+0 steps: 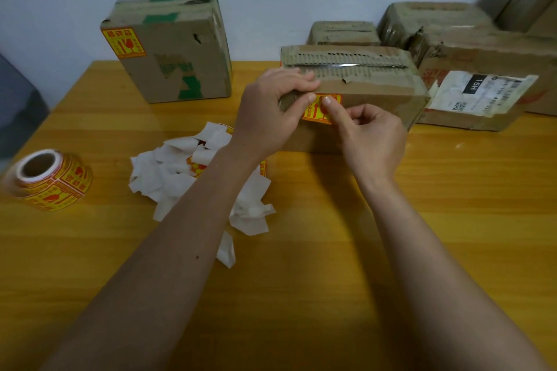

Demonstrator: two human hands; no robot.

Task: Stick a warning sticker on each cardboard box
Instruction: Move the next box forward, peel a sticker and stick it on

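A brown cardboard box [373, 102] with a torn top flap stands in the middle of the wooden table. A yellow and red warning sticker [316, 113] lies on its front face near the left corner. My left hand [271, 111] grips that left corner, thumb at the sticker's top edge. The index finger of my right hand [367, 135] presses on the sticker. At the back left, another box [174, 48] stands upright with a sticker [124, 43] on its upper left corner.
A roll of warning stickers [49, 179] lies at the table's left edge. A heap of white backing papers [187, 178] lies under my left forearm. Several more boxes [482, 75] crowd the back right against the wall.
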